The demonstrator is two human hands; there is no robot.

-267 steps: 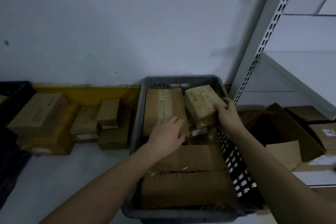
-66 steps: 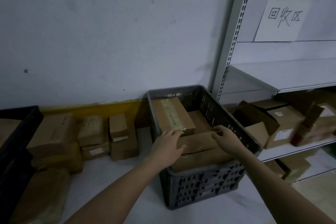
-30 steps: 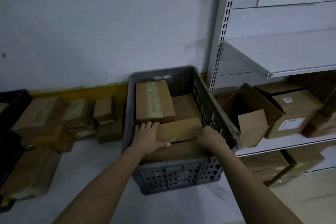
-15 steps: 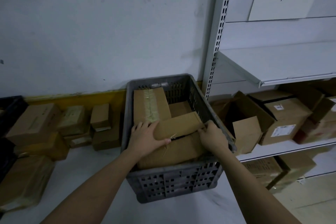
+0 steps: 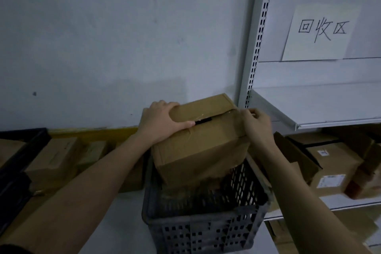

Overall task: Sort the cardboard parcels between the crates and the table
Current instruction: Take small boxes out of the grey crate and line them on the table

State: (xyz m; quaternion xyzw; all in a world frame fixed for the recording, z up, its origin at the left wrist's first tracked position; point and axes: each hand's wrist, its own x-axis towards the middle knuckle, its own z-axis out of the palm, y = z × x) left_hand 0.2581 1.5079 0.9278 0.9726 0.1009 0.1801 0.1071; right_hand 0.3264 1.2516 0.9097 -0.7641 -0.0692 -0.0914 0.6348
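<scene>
A large brown cardboard parcel is tilted up out of the grey slotted crate, its lower end still inside the crate. My left hand grips its upper left corner, thumb across the top face. My right hand holds its upper right edge with curled fingers. More brown parcels lie dimly in the crate beneath it. Several small parcels sit on the white table against the yellow strip to the left.
A black crate stands at the far left on the table. A white metal shelf unit rises on the right, with a paper sign and several cardboard boxes on its lower shelf. A grey wall is behind.
Both hands have lifted the large parcel from lying low in the crate up to its rim, tilting it. The view has tipped upward.
</scene>
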